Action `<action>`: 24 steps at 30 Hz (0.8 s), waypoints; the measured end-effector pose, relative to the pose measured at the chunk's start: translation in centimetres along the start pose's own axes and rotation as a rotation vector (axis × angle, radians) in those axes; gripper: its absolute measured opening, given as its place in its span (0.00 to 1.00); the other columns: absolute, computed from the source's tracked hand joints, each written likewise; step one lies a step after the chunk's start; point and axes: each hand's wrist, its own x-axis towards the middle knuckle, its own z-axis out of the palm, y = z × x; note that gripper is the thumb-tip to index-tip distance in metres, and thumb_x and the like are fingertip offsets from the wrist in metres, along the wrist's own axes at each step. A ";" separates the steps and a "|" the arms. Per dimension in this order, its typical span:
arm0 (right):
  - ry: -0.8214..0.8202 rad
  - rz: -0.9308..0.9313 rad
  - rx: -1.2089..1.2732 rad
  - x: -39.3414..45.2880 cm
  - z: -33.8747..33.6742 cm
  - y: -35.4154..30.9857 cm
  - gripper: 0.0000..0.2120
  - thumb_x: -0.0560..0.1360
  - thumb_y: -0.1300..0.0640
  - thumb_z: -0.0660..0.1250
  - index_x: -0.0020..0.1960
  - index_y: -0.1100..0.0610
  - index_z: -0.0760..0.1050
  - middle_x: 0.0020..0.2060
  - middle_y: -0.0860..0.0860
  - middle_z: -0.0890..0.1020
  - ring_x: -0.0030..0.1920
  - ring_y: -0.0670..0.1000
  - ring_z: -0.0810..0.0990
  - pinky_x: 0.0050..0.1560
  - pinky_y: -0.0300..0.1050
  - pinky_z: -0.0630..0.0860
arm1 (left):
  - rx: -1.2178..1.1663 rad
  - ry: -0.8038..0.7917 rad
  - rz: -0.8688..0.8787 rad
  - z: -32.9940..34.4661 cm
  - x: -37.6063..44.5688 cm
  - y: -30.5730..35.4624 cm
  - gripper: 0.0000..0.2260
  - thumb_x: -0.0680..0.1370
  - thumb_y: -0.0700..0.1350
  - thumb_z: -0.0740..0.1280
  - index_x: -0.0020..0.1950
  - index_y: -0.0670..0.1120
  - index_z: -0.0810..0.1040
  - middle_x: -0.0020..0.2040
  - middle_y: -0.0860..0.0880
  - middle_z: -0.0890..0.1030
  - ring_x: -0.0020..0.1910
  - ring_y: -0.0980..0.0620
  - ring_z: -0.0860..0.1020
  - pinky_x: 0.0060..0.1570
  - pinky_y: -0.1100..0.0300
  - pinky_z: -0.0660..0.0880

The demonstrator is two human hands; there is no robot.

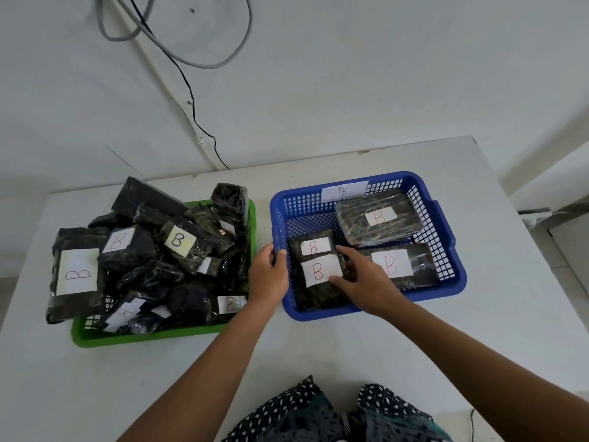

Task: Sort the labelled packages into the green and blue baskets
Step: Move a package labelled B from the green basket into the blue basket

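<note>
Now package [318, 275] under right hand [366, 279]

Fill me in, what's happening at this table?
A person is sorting labelled packages. The left hand grips the rim of the blue basket, while the right hand holds a B-labelled package inside it. Other B packages lie beside it there. The green basket remains heaped with wrapped packages.

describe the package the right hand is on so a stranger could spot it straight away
Start at the blue basket on the right of the white table. In its near left corner lies a dark wrapped package, under the right hand. Unlike its neighbours, it shows two white labels with a red B, one above the other.
</note>
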 end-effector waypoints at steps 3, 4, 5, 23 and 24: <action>0.092 -0.010 -0.011 0.8 0.0 -0.3 0.33 0.73 0.55 0.76 0.75 0.52 0.68 0.64 0.51 0.77 0.61 0.52 0.78 0.61 0.47 0.77 | -0.002 -0.003 -0.013 -0.1 0.1 -0.1 0.08 0.83 0.46 0.62 0.49 0.46 0.79 0.43 0.50 0.84 0.43 0.51 0.81 0.40 0.58 0.75; 0.108 0.017 0.072 0.9 0.2 -0.5 0.33 0.73 0.56 0.76 0.75 0.51 0.68 0.62 0.50 0.78 0.59 0.50 0.79 0.58 0.44 0.78 | 0.002 -0.006 -0.014 -0.1 0.1 -0.1 0.08 0.83 0.46 0.62 0.49 0.46 0.79 0.44 0.50 0.84 0.43 0.52 0.81 0.40 0.58 0.75; 0.106 0.042 0.132 1.0 0.4 -0.5 0.33 0.74 0.57 0.75 0.76 0.50 0.67 0.60 0.49 0.79 0.59 0.50 0.79 0.57 0.44 0.77 | 0.003 -0.010 -0.015 -0.2 0.1 -0.2 0.08 0.83 0.46 0.62 0.49 0.46 0.79 0.44 0.49 0.84 0.44 0.51 0.81 0.41 0.58 0.76; 0.206 -0.266 -0.425 -0.2 2.1 -1.9 0.29 0.75 0.50 0.72 0.74 0.51 0.68 0.71 0.51 0.70 0.68 0.56 0.72 0.63 0.57 0.76 | -0.013 -0.125 -0.039 -3.6 -0.5 0.5 0.16 0.82 0.47 0.63 0.68 0.47 0.76 0.60 0.50 0.82 0.58 0.53 0.80 0.62 0.51 0.77; 0.256 -0.301 -0.403 -0.2 2.2 -2.6 0.27 0.75 0.51 0.72 0.72 0.52 0.71 0.70 0.51 0.72 0.67 0.56 0.73 0.62 0.56 0.77 | -0.018 -0.129 -0.021 -4.8 -0.6 0.4 0.16 0.81 0.48 0.64 0.69 0.48 0.76 0.60 0.50 0.82 0.58 0.54 0.80 0.62 0.51 0.77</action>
